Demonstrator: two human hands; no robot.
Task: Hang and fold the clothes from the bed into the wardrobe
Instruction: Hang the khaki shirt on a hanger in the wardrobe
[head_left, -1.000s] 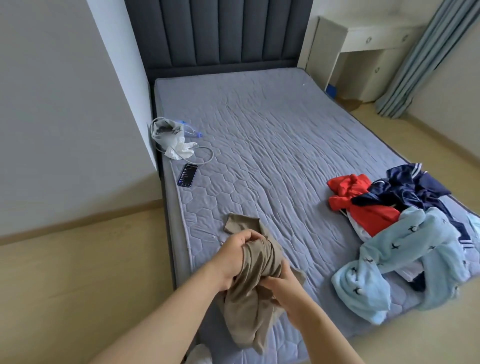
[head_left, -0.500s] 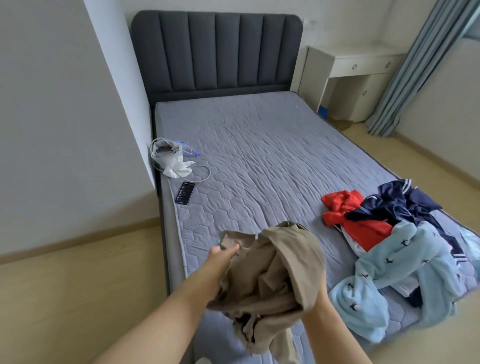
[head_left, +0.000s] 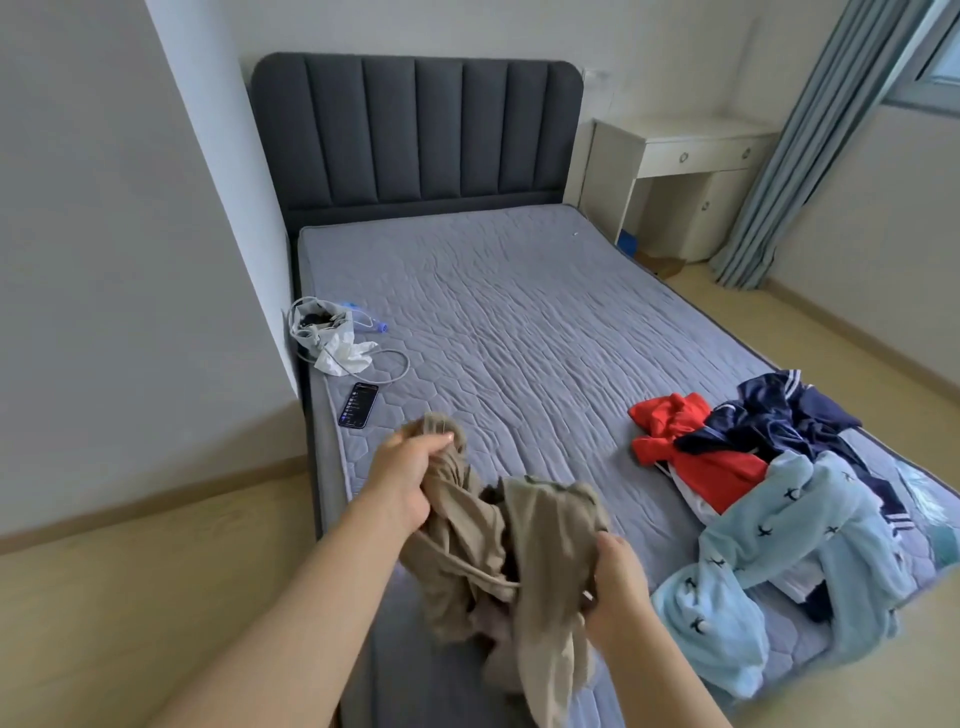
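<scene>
At the foot of the bed (head_left: 519, 322), I have the tan garment (head_left: 498, 551) bunched and lifted just above the mattress's near corner. My left hand (head_left: 410, 478) has its fingers curled tight round one gathered end, and my right hand (head_left: 618, 582) pinches a lower fold with the fingertips buried in cloth. I judge this to be the sorting-out step: finding the garment's edges before it can be folded or hung. The next move calls for shaking it open and finding a waistband or shoulder line, since it is twisted on itself. To my right a red garment (head_left: 696, 452), a navy garment (head_left: 779, 415) and a light blue garment (head_left: 800, 535) lie heaped together, waiting. By the mattress's left edge a white bag (head_left: 324, 332) gapes open with dark items inside that I cannot identify, and a phone (head_left: 358, 405) lies just beside it. The wardrobe is out of view.
</scene>
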